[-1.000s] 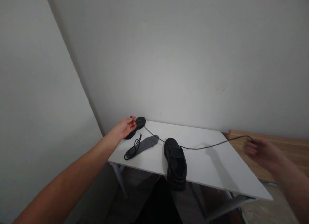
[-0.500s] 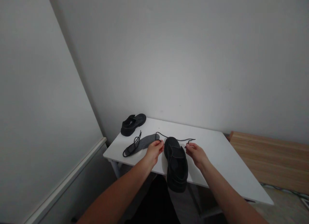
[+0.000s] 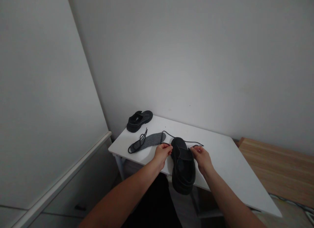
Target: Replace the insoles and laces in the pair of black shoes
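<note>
A black shoe (image 3: 181, 156) lies with its toe on the table and its heel past the front edge, between my two hands. At its left side my left hand (image 3: 163, 153) pinches a thin black shoelace (image 3: 196, 142), which runs behind the toe to the right. My right hand (image 3: 200, 156) is closed at the shoe's right side, fingertips at the upper's edge, with the lace's other stretch in its pinch. A grey insole (image 3: 153, 140) lies left of the shoe, and another loose black shoelace (image 3: 142, 138) is looped over it.
A second black shoe (image 3: 139, 121) sits at the white table's (image 3: 228, 165) back left corner. Walls stand behind and to the left. A wood-grain board (image 3: 274, 169) is beyond the table's right side, with cables near the floor.
My right hand has come in closer to the shoe's right edge, fingertips now at the upper. My left hand stays at the shoe's left side. The whole view has shifted slightly.
</note>
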`<state>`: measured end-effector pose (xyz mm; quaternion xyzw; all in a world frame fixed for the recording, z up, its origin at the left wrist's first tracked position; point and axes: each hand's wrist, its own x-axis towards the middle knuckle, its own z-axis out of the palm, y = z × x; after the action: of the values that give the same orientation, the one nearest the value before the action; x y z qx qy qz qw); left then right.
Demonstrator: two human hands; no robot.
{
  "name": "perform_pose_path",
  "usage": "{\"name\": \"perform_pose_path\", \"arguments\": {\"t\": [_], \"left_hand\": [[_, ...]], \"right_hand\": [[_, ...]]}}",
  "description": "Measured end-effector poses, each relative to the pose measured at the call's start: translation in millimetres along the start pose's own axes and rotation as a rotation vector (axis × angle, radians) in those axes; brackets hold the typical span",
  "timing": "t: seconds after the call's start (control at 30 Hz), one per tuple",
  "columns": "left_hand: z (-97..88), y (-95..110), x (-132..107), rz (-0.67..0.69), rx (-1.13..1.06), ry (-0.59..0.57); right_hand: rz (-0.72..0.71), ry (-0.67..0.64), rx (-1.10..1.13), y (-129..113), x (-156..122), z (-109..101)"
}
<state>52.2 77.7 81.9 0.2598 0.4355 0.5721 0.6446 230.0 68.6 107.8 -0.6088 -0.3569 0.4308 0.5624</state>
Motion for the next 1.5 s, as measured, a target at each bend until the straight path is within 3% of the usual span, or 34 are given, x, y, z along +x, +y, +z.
{"name": "perform_pose_path", "arguments": {"t": [0.23,0.4,0.6,0.87,1.13,1.33,1.5], "left_hand": [[5.8,4,-4,0.054,0.047,0.021],[8.4,4,-4,0.109,0.092,0.106],[8.9,0,0,0.129,0.137,0.111],[13.8,1,0,0.131,0.229,0.03],[12.1,5,-3,0.191,0.419,-0.104],[20.6,19,-14,0.322,0.712,-0.233],[21.6,24,-17,0.229,0.687,-0.258]], "right_hand": [[-0.009,-0.024,-0.06,-9,-11,2],[0.014,0.009,-0.07,-5,-11,1],[-0.075,-0.023,-0.163,-4,-11,-2],[-0.187,-0.167,-0.716,-27,-7,-10],[-0.294,-0.252,-1.343,-54,-10,17],[-0.383,-0.287,-1.533,-54,-24,31],[-0.45,-0.256,-1.611,-55,-36,28]]}}
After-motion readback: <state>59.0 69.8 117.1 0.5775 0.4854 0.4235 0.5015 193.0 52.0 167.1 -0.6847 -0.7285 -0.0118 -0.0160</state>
